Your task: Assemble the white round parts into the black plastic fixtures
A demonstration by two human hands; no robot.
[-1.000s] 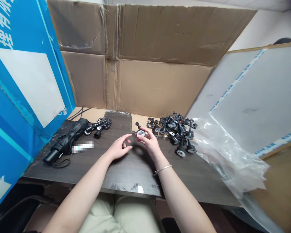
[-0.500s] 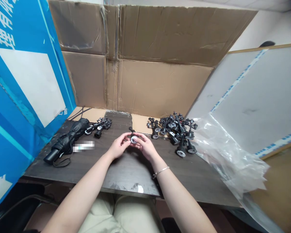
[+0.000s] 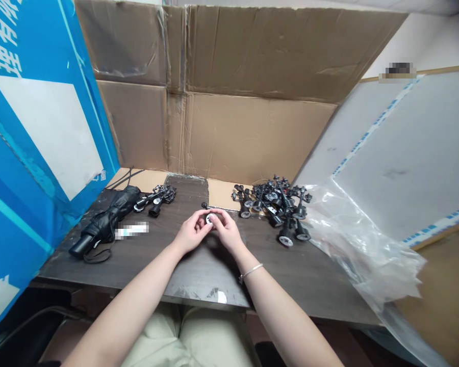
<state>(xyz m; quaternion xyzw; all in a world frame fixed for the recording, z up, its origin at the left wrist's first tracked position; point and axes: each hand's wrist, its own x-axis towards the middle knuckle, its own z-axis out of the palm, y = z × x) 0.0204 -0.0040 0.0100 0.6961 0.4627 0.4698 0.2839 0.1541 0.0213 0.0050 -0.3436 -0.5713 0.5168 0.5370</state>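
Observation:
Between my two hands, above the middle of the dark table, is a black plastic part with a round white end [image 3: 208, 219]. My left hand [image 3: 191, 234] grips its left side with closed fingers. My right hand [image 3: 227, 232] closes on the right side, its thumb lying over the white end. A small black tip of the part shows beyond the fingertips; the rest of its body is hidden. To the right lies a pile of similar black parts [image 3: 285, 201], flared with pale round ends and thin stems. A smaller group [image 3: 158, 199] rests on the left.
A folded black umbrella [image 3: 109, 219] lies at the left of the table [image 3: 283, 275], beside a blurred label. Clear plastic sheeting [image 3: 352, 244] hangs over the right edge. Cardboard [image 3: 260, 132] walls the back, a blue panel [image 3: 49, 132] the left, a white board [image 3: 413, 168] the right.
The part has turned slightly in my hands, and less of its black tip shows. My right thumb has moved up over the white end. The piles look the same.

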